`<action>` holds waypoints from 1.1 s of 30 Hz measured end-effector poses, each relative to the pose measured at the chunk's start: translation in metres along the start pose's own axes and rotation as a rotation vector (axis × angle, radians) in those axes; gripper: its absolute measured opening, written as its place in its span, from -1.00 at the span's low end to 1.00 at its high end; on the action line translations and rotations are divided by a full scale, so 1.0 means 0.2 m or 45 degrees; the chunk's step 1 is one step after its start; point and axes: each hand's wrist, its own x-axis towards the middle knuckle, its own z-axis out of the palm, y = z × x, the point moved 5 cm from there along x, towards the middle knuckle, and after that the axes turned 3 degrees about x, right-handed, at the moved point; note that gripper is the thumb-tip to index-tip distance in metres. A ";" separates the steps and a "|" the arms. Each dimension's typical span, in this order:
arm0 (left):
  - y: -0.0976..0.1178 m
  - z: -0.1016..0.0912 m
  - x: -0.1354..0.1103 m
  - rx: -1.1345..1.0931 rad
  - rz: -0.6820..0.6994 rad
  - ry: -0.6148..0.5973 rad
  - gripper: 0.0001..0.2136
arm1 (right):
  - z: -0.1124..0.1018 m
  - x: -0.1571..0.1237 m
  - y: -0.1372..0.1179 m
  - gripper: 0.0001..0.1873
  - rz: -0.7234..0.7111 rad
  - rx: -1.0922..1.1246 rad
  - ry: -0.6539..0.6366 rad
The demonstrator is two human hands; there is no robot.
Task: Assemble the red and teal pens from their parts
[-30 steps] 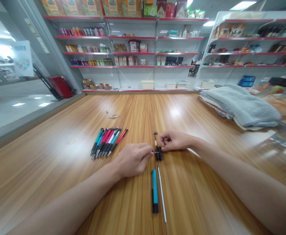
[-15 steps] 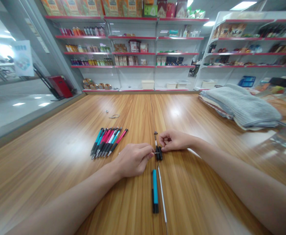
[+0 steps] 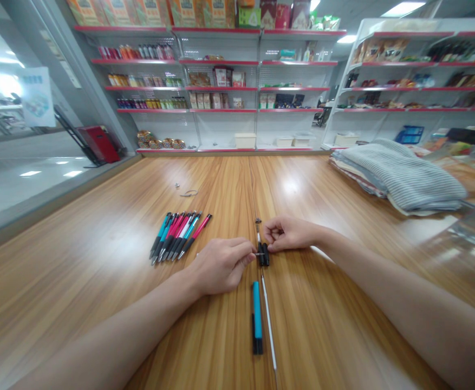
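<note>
My left hand (image 3: 221,265) rests on the wooden table (image 3: 99,271), its thumb and forefinger pinched on a tiny thin part that I cannot make out, right beside two small black pen pieces (image 3: 264,254). My right hand (image 3: 288,234) is curled with fingertips pinched at the top of those black pieces. Just behind them a small white-tipped part (image 3: 258,236) lies on the table seam. Closer to me lie a blue and black pen barrel (image 3: 256,317) and a long white refill (image 3: 268,322), side by side.
A row of several blue, pink and white pens (image 3: 178,234) lies left of my hands. A small spring and a ring (image 3: 186,192) sit farther back. Folded grey and striped cloths (image 3: 399,176) are stacked at the right. Store shelves (image 3: 221,81) stand behind the table.
</note>
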 end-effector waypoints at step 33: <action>-0.01 0.00 0.00 0.000 0.000 0.022 -0.78 | -0.01 -0.02 -0.03 -0.77 0.001 -0.162 -0.108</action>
